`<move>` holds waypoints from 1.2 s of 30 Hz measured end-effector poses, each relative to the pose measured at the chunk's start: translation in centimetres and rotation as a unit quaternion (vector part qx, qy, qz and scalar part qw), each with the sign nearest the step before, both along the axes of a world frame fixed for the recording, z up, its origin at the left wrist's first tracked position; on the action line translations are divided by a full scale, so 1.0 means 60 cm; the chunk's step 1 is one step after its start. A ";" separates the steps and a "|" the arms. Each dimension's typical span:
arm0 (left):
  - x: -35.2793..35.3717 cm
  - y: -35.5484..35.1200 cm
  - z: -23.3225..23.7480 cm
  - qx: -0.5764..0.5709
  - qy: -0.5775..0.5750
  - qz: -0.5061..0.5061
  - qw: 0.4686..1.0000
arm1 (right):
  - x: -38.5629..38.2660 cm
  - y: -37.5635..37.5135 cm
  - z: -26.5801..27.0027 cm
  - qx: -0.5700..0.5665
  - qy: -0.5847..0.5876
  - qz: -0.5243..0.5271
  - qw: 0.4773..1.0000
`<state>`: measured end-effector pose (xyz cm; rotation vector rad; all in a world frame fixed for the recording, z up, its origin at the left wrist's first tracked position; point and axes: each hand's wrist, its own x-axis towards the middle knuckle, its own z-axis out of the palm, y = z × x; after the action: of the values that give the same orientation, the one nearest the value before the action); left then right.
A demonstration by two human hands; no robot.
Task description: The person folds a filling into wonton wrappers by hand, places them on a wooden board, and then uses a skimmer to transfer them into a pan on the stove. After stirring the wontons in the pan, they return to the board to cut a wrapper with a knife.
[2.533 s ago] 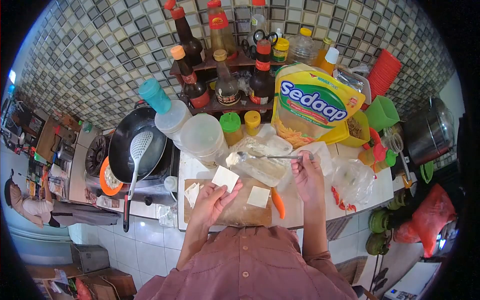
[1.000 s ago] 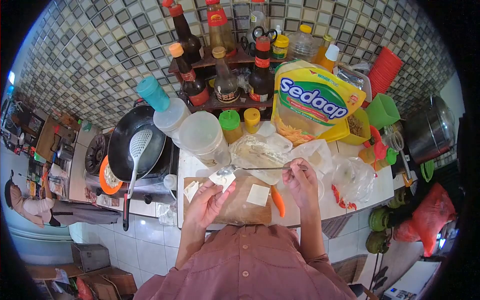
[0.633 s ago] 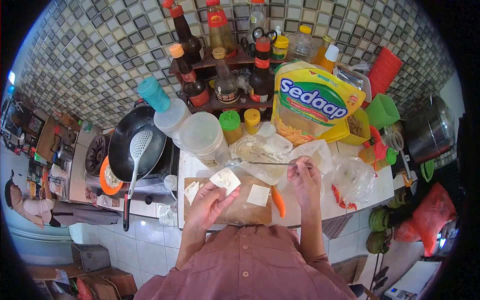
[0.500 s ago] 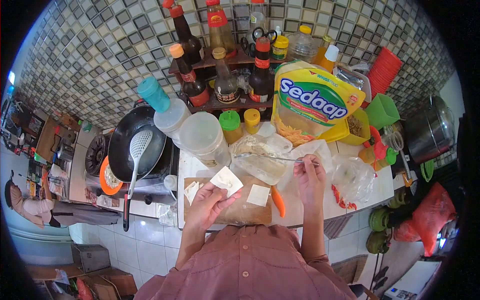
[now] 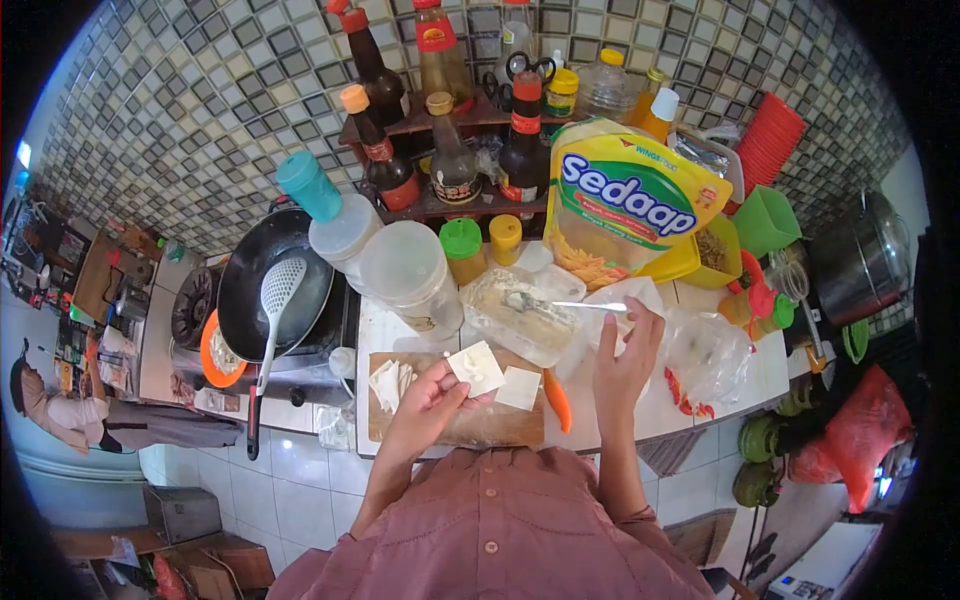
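Observation:
My left hand (image 5: 436, 398) pinches a square dumpling wrapper (image 5: 477, 369) above the cutting board (image 5: 480, 430), with a small pale dab of filling on it. Another wrapper (image 5: 519, 388) lies flat on the board's right side, and a stack of wrappers (image 5: 388, 382) rests at its left. A metal spoon (image 5: 580, 305) leans in the plastic container (image 5: 543, 340) of pale paste, its bowl in the paste and its handle over the rim. Beside the handle's end is my right hand (image 5: 628, 350), thumb and fingers apart with nothing held.
An orange-handled tool (image 5: 557, 402) lies right of the board. Behind are clear jars (image 5: 408, 275), sauce bottles on a rack and a yellow Sedaap pouch (image 5: 630, 200). A wok (image 5: 262, 325) with a slotted turner (image 5: 283, 290) stands left. Red chilli pieces (image 5: 688, 400) lie right by a plastic bag.
My right hand has let go of the spoon, which now rests in the container. My left hand has shifted slightly right with the wrapper, which now carries more filling.

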<state>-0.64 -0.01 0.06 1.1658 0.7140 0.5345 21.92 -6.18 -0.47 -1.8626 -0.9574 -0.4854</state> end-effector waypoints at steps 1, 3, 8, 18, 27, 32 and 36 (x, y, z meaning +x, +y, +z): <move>0.001 -0.001 0.001 0.013 -0.001 -0.004 1.000 | -0.010 -0.007 0.015 -0.012 0.065 0.069 0.995; 0.002 -0.002 0.003 0.017 0.003 -0.020 1.000 | -0.025 -0.013 0.024 -0.024 0.129 0.135 0.982; 0.005 -0.004 0.001 0.042 0.018 -0.050 0.998 | -0.050 -0.008 0.018 -0.104 0.412 0.391 0.816; 0.003 -0.005 -0.009 0.029 0.028 -0.071 0.997 | -0.067 -0.005 -0.006 -0.111 0.503 0.430 0.742; 0.007 -0.006 0.005 -0.038 0.025 -0.040 0.998 | -0.090 -0.003 0.006 -0.076 0.235 0.393 0.886; 0.002 -0.002 0.006 -0.045 0.017 -0.037 0.998 | -0.087 0.000 -0.002 -0.020 0.026 0.430 0.902; 0.002 -0.001 0.006 -0.095 -0.004 -0.028 0.995 | -0.083 -0.002 -0.008 -0.012 -0.042 0.446 0.894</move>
<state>-0.54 -0.09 0.40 1.0033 0.7076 0.4149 16.95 -6.28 -0.96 -1.2248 -1.7319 0.0182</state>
